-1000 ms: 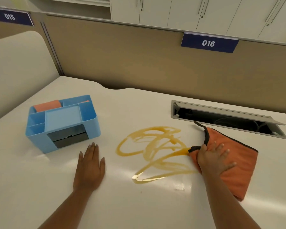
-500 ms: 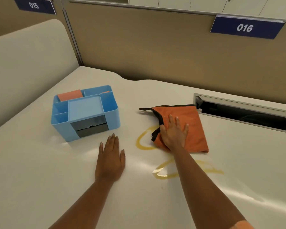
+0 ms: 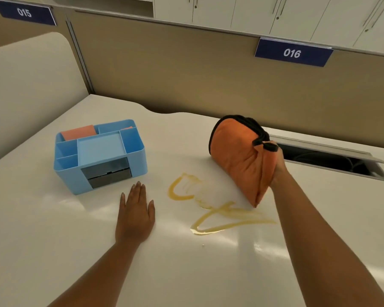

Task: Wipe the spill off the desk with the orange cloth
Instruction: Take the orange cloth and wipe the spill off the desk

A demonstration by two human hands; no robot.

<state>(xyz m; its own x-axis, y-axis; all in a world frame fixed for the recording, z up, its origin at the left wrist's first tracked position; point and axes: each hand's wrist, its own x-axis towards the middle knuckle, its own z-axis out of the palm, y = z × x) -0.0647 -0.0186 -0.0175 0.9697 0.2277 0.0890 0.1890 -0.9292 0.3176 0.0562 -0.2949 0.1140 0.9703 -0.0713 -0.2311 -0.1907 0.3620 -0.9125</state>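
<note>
The orange cloth [image 3: 237,156] with its black hem is bunched up and lifted off the white desk [image 3: 208,273], held from behind by my right hand [image 3: 277,169]; most of that hand is hidden by the cloth. Below and left of the cloth, amber streaks of the spill [image 3: 211,209] lie on the desk, thin and partly smeared. My left hand [image 3: 135,216] rests flat on the desk, fingers together, just left of the spill and holding nothing.
A blue desk organiser [image 3: 100,155] with orange pads in it stands left of the spill. An open cable slot [image 3: 333,160] is cut into the desk at the right. Tan partition panels [image 3: 186,69] close off the back and left.
My right hand swept the cloth leftward across the spill, thinning it, and has now gathered the cloth and lifted it off the desk. My left hand stayed flat in place.
</note>
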